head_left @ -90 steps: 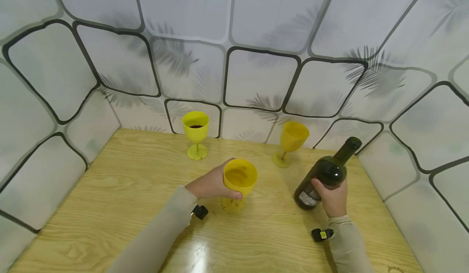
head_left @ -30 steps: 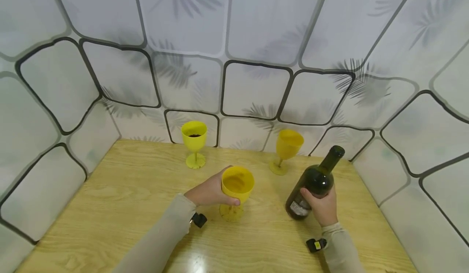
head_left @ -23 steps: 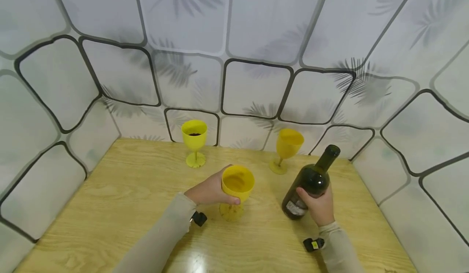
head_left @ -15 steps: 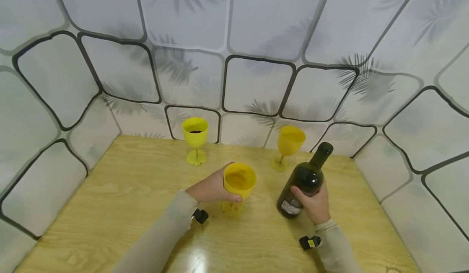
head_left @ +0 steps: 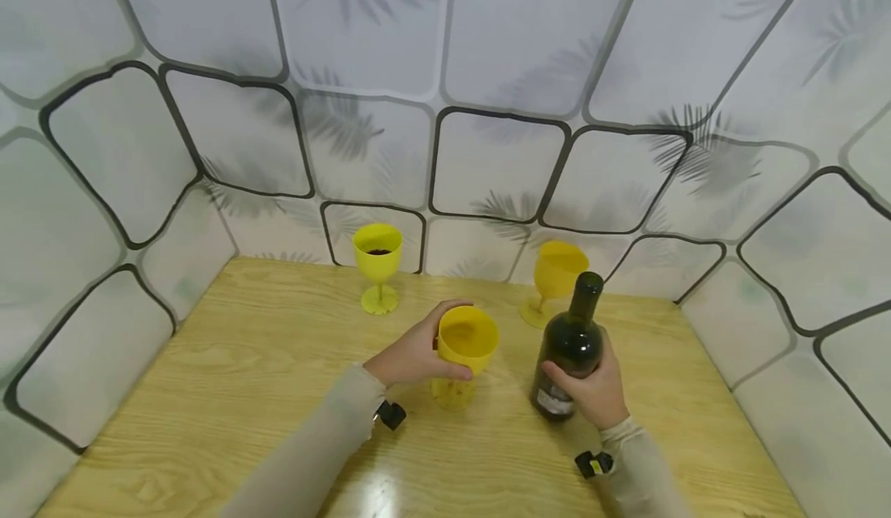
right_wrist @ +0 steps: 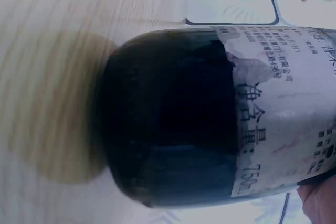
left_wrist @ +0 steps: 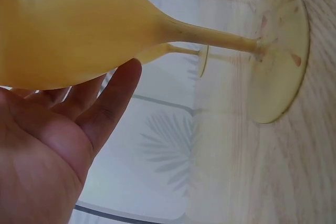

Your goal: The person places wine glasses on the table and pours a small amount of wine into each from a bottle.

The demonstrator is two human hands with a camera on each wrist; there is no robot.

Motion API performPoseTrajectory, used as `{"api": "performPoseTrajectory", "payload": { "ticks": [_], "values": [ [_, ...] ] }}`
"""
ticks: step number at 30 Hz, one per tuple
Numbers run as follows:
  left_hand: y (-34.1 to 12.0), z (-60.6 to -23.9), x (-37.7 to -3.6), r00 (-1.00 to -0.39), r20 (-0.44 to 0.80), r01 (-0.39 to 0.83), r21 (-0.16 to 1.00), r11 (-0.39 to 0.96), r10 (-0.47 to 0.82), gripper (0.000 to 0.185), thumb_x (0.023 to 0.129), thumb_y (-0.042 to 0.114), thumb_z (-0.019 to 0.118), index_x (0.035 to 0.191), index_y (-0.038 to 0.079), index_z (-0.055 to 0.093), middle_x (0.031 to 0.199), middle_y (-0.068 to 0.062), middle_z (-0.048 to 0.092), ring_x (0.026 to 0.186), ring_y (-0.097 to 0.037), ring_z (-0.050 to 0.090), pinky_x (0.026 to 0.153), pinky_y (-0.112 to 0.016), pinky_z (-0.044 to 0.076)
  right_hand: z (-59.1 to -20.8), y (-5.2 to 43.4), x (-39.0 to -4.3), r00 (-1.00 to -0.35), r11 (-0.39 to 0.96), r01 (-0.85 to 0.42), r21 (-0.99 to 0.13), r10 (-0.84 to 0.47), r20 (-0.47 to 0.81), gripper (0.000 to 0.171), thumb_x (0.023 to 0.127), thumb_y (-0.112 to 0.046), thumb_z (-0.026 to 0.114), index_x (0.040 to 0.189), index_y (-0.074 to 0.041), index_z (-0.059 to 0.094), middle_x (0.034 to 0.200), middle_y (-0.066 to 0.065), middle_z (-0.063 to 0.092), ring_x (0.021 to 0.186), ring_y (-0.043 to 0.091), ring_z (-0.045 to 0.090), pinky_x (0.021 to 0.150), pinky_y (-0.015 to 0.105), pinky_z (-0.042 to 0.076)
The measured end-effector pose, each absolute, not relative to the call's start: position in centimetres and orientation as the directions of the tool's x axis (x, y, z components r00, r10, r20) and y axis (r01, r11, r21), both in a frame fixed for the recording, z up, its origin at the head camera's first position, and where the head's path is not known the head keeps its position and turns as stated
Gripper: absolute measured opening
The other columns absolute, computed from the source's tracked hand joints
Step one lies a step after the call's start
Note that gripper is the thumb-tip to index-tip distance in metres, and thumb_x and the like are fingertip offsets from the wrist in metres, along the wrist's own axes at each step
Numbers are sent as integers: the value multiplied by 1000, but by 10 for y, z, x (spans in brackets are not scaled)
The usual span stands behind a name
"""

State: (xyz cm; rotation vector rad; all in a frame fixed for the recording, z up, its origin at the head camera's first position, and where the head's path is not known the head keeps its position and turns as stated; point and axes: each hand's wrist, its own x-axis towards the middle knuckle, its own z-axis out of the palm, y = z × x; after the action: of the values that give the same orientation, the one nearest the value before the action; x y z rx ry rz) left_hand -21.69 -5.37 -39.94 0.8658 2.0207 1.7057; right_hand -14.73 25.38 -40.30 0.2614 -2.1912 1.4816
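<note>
Yellow goblet (head_left: 466, 340) is steadied at its bowl by the curled left hand (head_left: 412, 354), while the bottle (head_left: 569, 348) is gripped upright by the right hand (head_left: 597, 390), close beside.

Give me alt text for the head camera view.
A person's left hand holds a yellow goblet while the right hand grips a dark bottle on a wooden table. Two more yellow goblets stand by the wall.
</note>
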Motion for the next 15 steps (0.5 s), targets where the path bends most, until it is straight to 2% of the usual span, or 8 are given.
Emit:
{"api": "performPoseTrajectory", "payload": {
  "ticks": [3, 8, 15],
  "values": [
    [-55, -398, -216, -748, 104, 224, 969, 101, 655, 100, 82, 34, 90, 159, 38, 26, 141, 3, 54, 123, -18, 57, 106, -45, 47, -397, 257, -147, -873, 479, -413, -775, 34, 486, 78, 70, 7, 88, 139, -2, 53, 120, -9, 65, 104, 3, 62, 89, 16, 48],
    [-55, -397, -214, -737, 130, 247, 965, 86, 663, 102, 85, 32, 87, 161, 36, 19, 142, 0, 52, 123, -20, 58, 103, -43, 50, -390, 265, -149, -875, 603, -421, -677, -73, 479, 80, 69, -4, 94, 138, -7, 54, 118, 7, 71, 101, 10, 66, 87, 20, 51],
    [-54, -396, -212, -732, 156, 264, 962, 66, 663, 105, 87, 29, 85, 163, 29, 14, 143, -7, 51, 122, -23, 57, 102, -42, 51, -377, 272, -148, -846, 778, -441, -448, -195, 495, 87, 64, -21, 99, 136, -3, 54, 115, 14, 73, 96, 28, 72, 81, 49, 59]
  ]
}}
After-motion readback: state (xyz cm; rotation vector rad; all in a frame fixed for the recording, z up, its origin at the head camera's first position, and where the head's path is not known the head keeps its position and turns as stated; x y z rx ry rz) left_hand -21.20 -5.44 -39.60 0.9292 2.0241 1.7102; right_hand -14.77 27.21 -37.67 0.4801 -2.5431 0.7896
